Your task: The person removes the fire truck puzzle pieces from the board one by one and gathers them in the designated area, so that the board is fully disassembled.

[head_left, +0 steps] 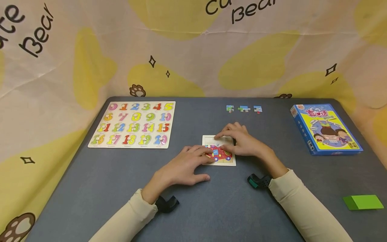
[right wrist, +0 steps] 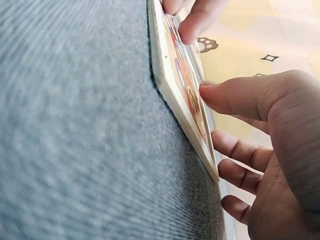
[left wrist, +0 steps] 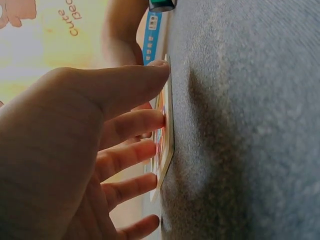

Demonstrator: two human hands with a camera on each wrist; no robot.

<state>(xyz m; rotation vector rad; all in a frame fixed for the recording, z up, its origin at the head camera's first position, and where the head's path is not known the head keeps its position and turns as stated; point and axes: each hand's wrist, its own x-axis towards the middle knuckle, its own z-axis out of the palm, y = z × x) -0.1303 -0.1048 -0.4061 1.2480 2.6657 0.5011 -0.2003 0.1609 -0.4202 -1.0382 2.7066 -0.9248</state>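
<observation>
A small wooden jigsaw tray (head_left: 208, 138) with a pale frame lies flat on the grey table, its picture a red vehicle (head_left: 224, 156). From the left, my left hand (head_left: 188, 163) reaches over it with fingers spread and fingertips on the picture; the thumb points off to the side, below the tray. My right hand (head_left: 242, 139) comes from the other side, thumb tip on the picture and forefinger by the far rim. In the right wrist view, the other fingers (right wrist: 242, 176) hang loosely beyond the tray's edge. Both hands cover parts of the picture.
Three loose jigsaw pieces (head_left: 244, 109) lie in a row behind the tray. A number board (head_left: 171, 125) lies at the back left. On the right are a blue and yellow box (head_left: 328, 129) and, nearer, a green block (head_left: 363, 202). Patterned cloth (head_left: 187, 50) hangs behind the table.
</observation>
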